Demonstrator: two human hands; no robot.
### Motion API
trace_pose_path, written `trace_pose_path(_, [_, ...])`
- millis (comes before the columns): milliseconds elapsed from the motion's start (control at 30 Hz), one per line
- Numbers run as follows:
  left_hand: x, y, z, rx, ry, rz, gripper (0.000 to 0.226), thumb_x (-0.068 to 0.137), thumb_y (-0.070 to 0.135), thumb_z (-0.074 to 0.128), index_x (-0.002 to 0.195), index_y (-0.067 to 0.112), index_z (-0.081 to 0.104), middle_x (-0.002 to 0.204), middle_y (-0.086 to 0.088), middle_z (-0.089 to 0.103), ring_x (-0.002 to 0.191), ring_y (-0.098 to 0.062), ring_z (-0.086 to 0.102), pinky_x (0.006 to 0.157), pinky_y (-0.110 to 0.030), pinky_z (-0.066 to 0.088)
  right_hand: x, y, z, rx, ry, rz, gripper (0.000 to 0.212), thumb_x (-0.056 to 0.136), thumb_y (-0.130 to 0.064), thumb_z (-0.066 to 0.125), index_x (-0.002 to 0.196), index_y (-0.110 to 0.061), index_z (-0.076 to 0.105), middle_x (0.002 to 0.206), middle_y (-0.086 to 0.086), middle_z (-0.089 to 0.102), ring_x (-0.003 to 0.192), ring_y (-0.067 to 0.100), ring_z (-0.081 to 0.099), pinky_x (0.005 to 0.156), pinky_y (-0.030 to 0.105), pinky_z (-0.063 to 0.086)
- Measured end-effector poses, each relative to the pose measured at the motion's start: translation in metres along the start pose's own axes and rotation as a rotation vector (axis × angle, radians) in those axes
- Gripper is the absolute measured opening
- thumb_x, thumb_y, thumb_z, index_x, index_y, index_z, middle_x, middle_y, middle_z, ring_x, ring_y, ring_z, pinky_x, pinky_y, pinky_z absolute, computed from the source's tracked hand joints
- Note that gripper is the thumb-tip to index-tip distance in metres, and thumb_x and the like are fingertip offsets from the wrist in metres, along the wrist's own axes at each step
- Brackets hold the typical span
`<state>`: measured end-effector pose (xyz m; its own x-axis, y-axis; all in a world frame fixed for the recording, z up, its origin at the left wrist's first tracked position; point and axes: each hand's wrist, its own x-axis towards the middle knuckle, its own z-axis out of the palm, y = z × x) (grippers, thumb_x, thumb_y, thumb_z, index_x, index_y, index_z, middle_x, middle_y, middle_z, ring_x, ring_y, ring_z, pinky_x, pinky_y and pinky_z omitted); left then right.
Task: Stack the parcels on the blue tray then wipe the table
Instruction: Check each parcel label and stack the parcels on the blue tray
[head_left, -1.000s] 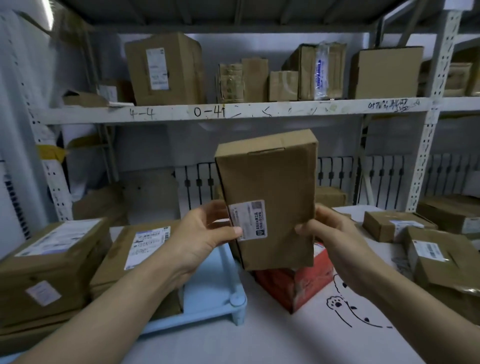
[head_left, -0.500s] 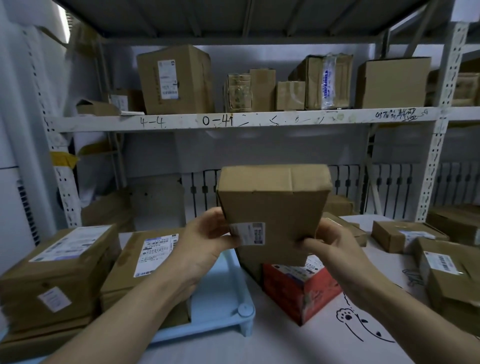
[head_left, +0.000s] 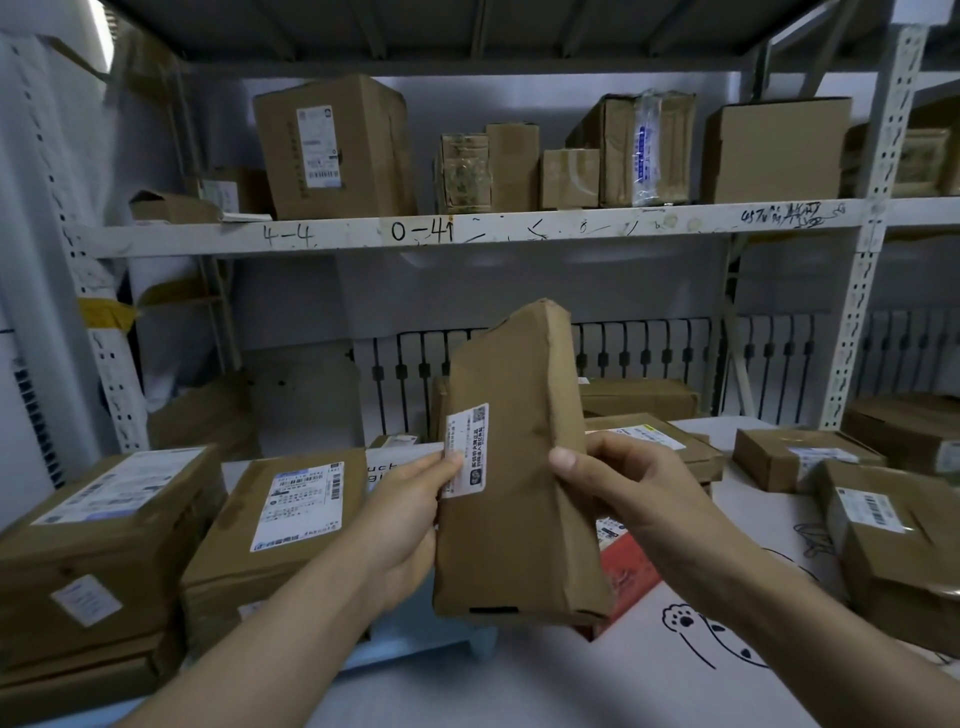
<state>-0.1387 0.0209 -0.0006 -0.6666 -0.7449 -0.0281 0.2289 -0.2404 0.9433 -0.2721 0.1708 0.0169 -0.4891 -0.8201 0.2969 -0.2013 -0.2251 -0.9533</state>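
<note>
- Far left, a broad brown cardboard parcel (head_left: 104, 540) with a white label sits atop flatter cartons; just beside it lies a second labelled parcel (head_left: 280, 525), its corners soft and dented.
- Under that second one the pale blue tray (head_left: 410, 647) shows only a smooth plastic edge and one stubby foot.
- The left hand (head_left: 405, 514) pinches the left edge of the held parcel (head_left: 514, 483), thumb pressed on its small white sticker, fingers hidden behind.
- This parcel is tall, narrow, creased cardboard, lifted clear of the table, above the tray's right end.
- Half a second ago its flat top flap faced the camera; now it stands upright, showing a long wrinkled side.
- The right hand (head_left: 639, 499) clamps the right edge, thumb on the front, fingers curled round the back.
- Behind its lower corner peeks a red box (head_left: 626, 577).
- The white table (head_left: 597, 691) carries black paw-print drawings.
- Right of that, more taped brown boxes (head_left: 898, 551) lie on the table.
</note>
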Motion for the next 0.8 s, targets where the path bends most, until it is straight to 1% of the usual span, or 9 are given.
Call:
trace_pose_path(67, [0.001,-0.002,0.001,-0.004,0.020,-0.049,0.028,0.103,0.015,0.046,0.112,0.003,0.070,0.105,-0.017,0.075,0.094,-0.026,0.073,0.082,-0.038,0.057,0.001,0.000,0.000,0.022,-0.014,-0.001,0.038,0.071,-0.041,0.084,0.092,-0.009,0.078,0.094,0.019,0.074,0.081,0.027,0.059,0.078,0.047,0.050])
trace_pose_path(133, [0.001,-0.004,0.003,-0.007,0.026,-0.102,0.030,0.103,0.016,0.046,0.114,0.000,0.068,0.106,-0.021,0.074,0.097,-0.030,0.071,0.088,-0.043,0.056,0.002,0.001,-0.001,0.038,-0.035,-0.008,0.036,0.073,-0.038,0.082,0.093,-0.008,0.078,0.086,0.024,0.069,0.075,0.025,0.056,0.070,0.034,0.048])
trace_pose_path(167, [0.001,-0.005,0.004,-0.008,0.027,-0.126,0.030,0.103,0.017,0.046,0.116,-0.001,0.067,0.107,-0.023,0.073,0.101,-0.033,0.069,0.093,-0.046,0.054,0.002,0.002,-0.001,0.050,-0.040,-0.011,0.037,0.072,-0.037,0.082,0.093,-0.007,0.077,0.079,0.020,0.068,0.071,0.023,0.056,0.067,0.031,0.047])
trace_pose_path(267, [0.000,-0.006,0.005,0.003,0.033,-0.172,0.031,0.104,0.018,0.047,0.117,0.000,0.066,0.111,-0.026,0.071,0.108,-0.036,0.066,0.095,-0.048,0.053,0.001,0.001,0.001,0.094,-0.037,-0.015,0.043,0.068,-0.038,0.081,0.092,-0.004,0.075,0.063,0.004,0.063,0.060,0.016,0.054,0.065,0.030,0.047])
trace_pose_path(433, [-0.002,-0.001,0.008,-0.042,0.060,-0.262,0.032,0.102,0.022,0.049,0.120,0.000,0.064,0.115,-0.026,0.070,0.104,-0.035,0.066,0.085,-0.045,0.058,0.002,0.000,0.003,0.109,-0.017,-0.006,0.052,0.069,-0.039,0.072,0.102,0.001,0.071,0.056,-0.005,0.062,0.055,0.013,0.053,0.066,0.031,0.047])
trace_pose_path(567, [-0.006,0.006,0.005,-0.024,0.061,-0.358,0.033,0.098,0.030,0.056,0.116,0.005,0.068,0.117,-0.022,0.070,0.082,-0.029,0.069,0.076,-0.044,0.058,0.006,-0.001,0.000,0.154,0.061,0.005,0.037,0.083,-0.030,0.070,0.107,-0.001,0.068,0.052,-0.004,0.062,0.048,0.013,0.053,0.064,0.033,0.047])
trace_pose_path(633, [-0.006,0.009,0.004,0.008,0.081,-0.373,0.035,0.095,0.034,0.061,0.117,0.008,0.070,0.103,-0.019,0.073,0.072,-0.028,0.069,0.070,-0.040,0.059,0.009,0.001,-0.002,0.140,0.107,0.017,0.028,0.090,-0.027,0.068,0.105,-0.003,0.069,0.054,-0.004,0.062,0.046,0.013,0.053,0.063,0.035,0.047])
trace_pose_path(700, [-0.006,0.010,0.003,0.029,0.095,-0.358,0.034,0.093,0.034,0.063,0.114,0.009,0.071,0.087,-0.016,0.074,0.061,-0.026,0.069,0.058,-0.035,0.060,0.009,0.004,-0.002,0.151,0.134,0.037,0.028,0.093,-0.028,0.065,0.102,-0.002,0.069,0.055,-0.002,0.061,0.044,0.012,0.050,0.056,0.031,0.047])
trace_pose_path(800, [-0.007,0.011,0.005,0.053,0.100,-0.349,0.030,0.094,0.034,0.063,0.108,0.010,0.071,0.077,-0.014,0.074,0.052,-0.024,0.068,0.047,-0.029,0.058,0.009,0.009,-0.004,0.170,0.165,0.064,0.034,0.095,-0.029,0.063,0.101,0.004,0.067,0.063,0.012,0.052,0.047,0.015,0.049,0.047,0.024,0.045])
